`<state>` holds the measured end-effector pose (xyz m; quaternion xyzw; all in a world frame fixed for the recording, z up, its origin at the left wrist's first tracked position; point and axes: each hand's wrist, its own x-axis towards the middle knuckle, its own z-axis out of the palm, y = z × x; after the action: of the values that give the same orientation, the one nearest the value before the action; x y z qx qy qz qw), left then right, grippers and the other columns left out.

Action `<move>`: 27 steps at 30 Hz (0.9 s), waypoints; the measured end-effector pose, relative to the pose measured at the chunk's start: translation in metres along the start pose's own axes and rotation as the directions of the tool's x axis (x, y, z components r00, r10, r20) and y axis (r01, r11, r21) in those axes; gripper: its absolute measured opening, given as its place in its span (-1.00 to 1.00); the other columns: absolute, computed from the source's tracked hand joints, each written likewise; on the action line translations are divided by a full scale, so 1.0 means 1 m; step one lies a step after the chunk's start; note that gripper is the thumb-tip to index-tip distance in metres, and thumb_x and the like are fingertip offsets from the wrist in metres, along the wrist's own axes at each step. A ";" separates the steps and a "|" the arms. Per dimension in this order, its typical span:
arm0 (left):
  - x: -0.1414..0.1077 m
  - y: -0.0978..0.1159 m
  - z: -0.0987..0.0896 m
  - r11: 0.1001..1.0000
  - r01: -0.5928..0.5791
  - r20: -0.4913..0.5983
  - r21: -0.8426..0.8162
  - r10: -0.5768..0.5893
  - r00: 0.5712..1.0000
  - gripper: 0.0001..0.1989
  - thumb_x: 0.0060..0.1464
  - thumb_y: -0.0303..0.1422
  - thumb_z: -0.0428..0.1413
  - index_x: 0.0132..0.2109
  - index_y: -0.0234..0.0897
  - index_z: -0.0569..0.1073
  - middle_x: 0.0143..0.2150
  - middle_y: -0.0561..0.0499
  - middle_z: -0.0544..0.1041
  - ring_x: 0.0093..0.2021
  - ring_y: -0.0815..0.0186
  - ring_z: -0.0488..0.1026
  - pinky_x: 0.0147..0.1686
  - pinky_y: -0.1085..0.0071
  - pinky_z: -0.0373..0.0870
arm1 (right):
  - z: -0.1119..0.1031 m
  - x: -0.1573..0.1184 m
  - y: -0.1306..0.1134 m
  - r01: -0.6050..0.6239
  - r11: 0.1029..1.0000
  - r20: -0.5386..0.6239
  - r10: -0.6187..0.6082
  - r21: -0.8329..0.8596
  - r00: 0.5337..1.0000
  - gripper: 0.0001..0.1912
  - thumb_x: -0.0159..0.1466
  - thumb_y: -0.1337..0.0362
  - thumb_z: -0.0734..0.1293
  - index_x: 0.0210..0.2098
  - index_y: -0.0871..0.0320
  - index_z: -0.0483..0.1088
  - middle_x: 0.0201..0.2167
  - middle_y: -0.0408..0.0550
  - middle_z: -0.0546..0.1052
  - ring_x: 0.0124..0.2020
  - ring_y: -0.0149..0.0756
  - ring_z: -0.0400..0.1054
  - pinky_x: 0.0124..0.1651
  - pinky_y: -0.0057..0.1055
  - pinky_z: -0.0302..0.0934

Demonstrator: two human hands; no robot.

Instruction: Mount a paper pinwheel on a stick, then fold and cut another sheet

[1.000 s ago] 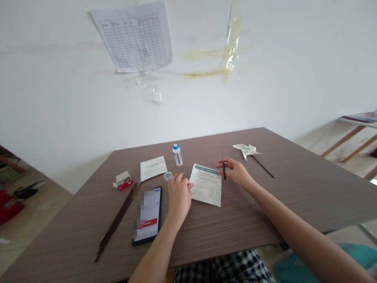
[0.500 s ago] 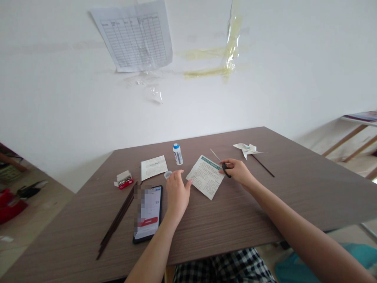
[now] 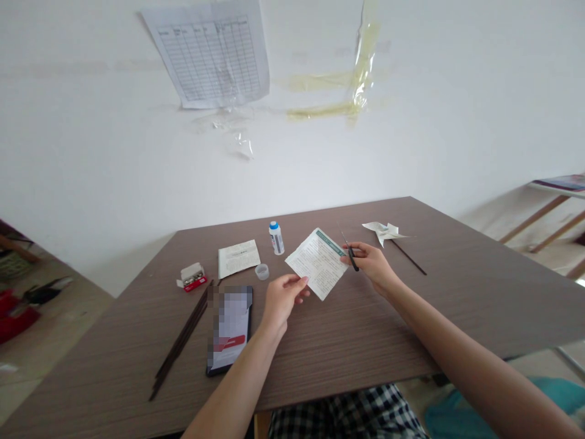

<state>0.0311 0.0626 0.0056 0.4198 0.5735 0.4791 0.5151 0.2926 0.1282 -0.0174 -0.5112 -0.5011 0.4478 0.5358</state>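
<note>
My left hand pinches the lower left edge of a printed paper sheet with a green header band. The sheet looks raised a little above the table. My right hand grips small black-handled scissors, with the blades pointing up and left. The blades sit at the sheet's right corner, and I cannot tell whether they cut into it. A white paper pinwheel on a dark stick lies just beyond my right hand.
On the brown wood-grain table are a blue-capped white bottle, a small clear cup, a folded leaflet, a small red and white box, several dark sticks and a phone.
The printed sheet has turned and come up from the table into my left hand. The scissors have tilted from upright to pointing up and left. The clear cup now shows fully.
</note>
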 end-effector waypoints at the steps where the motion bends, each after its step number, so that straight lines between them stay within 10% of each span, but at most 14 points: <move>1: -0.001 0.001 0.000 1.000 0.012 0.011 -0.004 -0.012 1.000 -0.79 0.09 -0.34 0.56 -0.33 -0.28 0.70 -0.34 -0.12 0.77 -0.34 0.18 0.73 -0.41 0.44 0.47 | 0.001 -0.001 0.000 0.001 1.000 0.007 -0.001 0.005 1.000 -0.48 0.01 0.13 0.70 -0.04 0.11 0.72 -0.17 0.09 0.83 -0.13 0.03 0.74 -0.03 -0.13 0.57; 17: 0.006 0.004 -0.015 0.971 -0.162 -0.232 -0.177 0.119 0.966 -0.60 -0.12 -0.13 0.58 -0.27 -0.26 0.66 -0.30 -0.08 0.74 -0.32 0.16 0.76 -0.40 0.41 0.48 | 0.018 -0.021 -0.003 0.144 0.902 0.232 -0.050 -0.407 0.972 -0.59 0.54 -0.03 0.28 0.11 0.06 0.63 -0.04 0.12 0.83 0.21 0.13 0.58 0.47 0.11 0.29; 27: 0.004 0.010 -0.015 0.927 -0.219 -0.262 -0.303 0.140 0.955 -0.36 -0.41 0.02 0.70 -0.33 -0.23 0.58 -0.32 -0.05 0.74 -0.39 0.22 0.69 -0.44 0.43 0.40 | 0.045 -0.076 -0.015 0.171 0.953 0.644 0.032 -0.251 0.764 -0.42 0.58 -0.30 0.29 -0.06 0.09 0.58 -0.32 0.00 0.75 -0.16 -0.05 0.59 0.11 -0.15 0.40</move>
<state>0.0157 0.0662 0.0148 0.3192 0.5016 0.6598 0.4596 0.2396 0.0562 -0.0095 -0.3822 -0.7334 0.4950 0.2664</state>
